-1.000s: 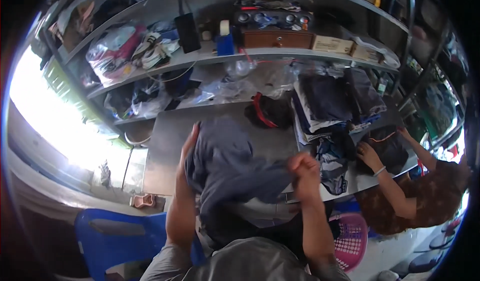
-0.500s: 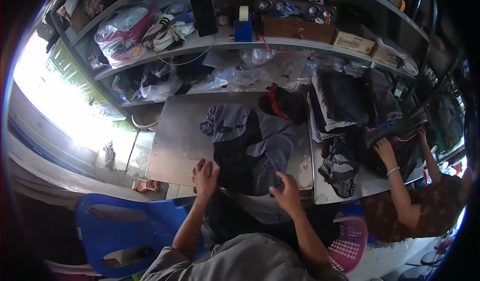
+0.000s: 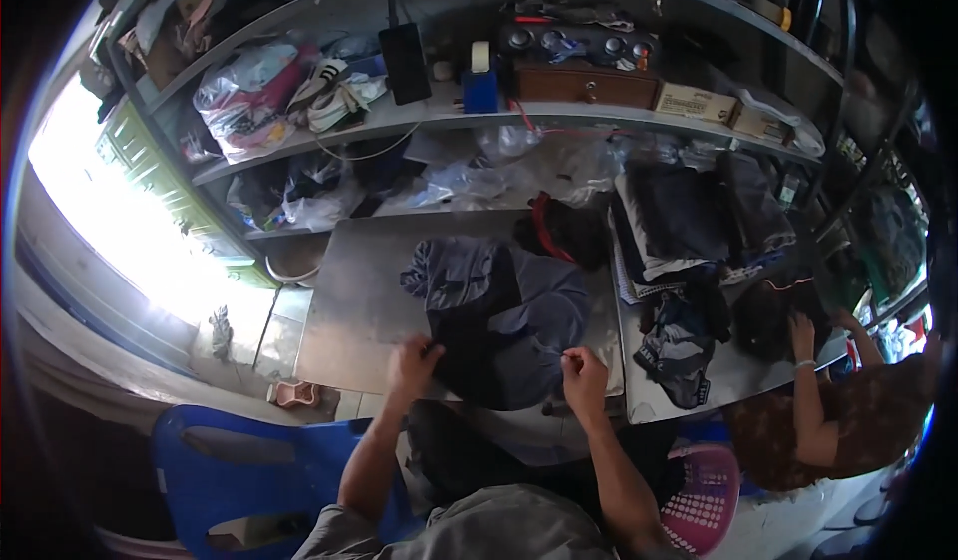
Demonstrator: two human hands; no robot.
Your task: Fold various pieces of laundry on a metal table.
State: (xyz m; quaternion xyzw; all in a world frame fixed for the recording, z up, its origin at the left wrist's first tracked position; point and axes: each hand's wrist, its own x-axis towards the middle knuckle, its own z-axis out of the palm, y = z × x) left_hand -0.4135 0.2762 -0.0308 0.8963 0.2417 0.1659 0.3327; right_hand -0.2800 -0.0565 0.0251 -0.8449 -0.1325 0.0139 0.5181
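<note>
A grey-blue and black garment lies bunched on the metal table in front of me, one sleeve cuff pointing to the far left. My left hand is closed at its near left edge, fingertips pinched on the black cloth. At the near right edge, my right hand pinches the grey cloth between thumb and fingers. A dark bundle with a red band lies just beyond the garment on the right.
On the right stand folded clothes and a crumpled patterned garment. A co-worker's hand rests on dark cloth. Shelves hold plastic bags and a tape dispenser. A blue chair and pink basket flank me.
My left hand has gone from spread to pinched at the garment's edge. My right hand has closed on the cloth near its edge. The co-worker's hands have come nearer on the dark cloth.
</note>
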